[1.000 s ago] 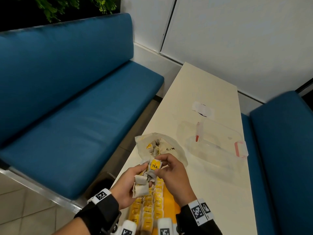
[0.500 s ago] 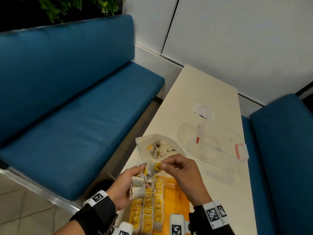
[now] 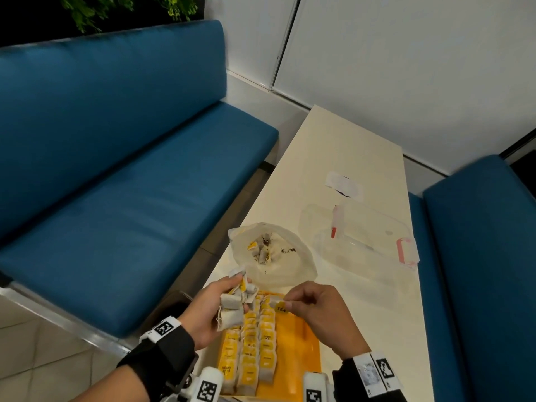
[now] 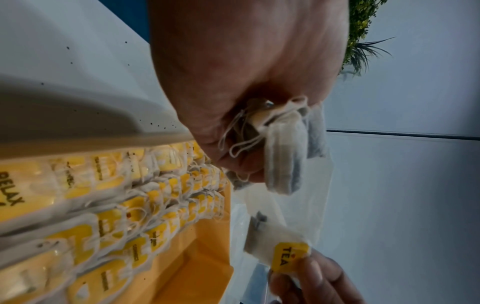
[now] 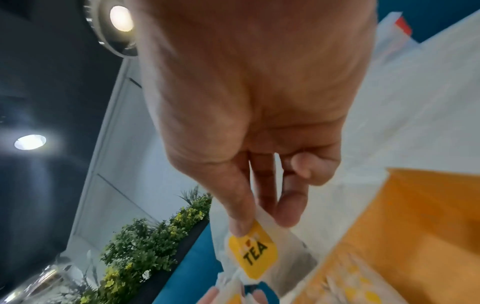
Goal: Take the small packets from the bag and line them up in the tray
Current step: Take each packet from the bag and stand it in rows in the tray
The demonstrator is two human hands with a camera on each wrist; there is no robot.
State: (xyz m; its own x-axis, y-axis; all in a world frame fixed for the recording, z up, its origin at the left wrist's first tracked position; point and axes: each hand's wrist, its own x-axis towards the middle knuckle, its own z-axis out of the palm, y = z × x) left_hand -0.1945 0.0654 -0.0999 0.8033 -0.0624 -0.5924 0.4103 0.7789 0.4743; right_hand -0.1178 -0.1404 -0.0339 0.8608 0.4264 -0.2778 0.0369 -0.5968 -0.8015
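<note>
Nearest the camera, the yellow tray (image 3: 304,355) is lying on the pale table (image 3: 342,158) with its long axis running away from the person. Rows of tea packets (image 3: 255,352) are filling its left side in three lines that run the same way, their yellow tags facing up; the right side is showing bare yellow floor.

Above the tray's far end, the left hand (image 3: 214,311) is clutching a bunch of packets (image 3: 235,303), fingers curled round them, the pouches hanging downward with strings looping out in the left wrist view. The right hand (image 3: 316,309) is pinching a single packet (image 3: 278,304) between thumb and fingertips (image 5: 241,222) by its yellow "TEA" tag (image 5: 253,252). This packet is lying roughly level across the tray, long axis left to right, its free end pointing toward the left hand; the two hands are standing near each other but apart.

Just beyond the tray, the clear plastic bag (image 3: 272,253) is lying open on the table, a few packets inside. Farther right, a transparent lidded box (image 3: 359,236) with pink clips is sitting. Blue benches (image 3: 130,169) are flanking the table.
</note>
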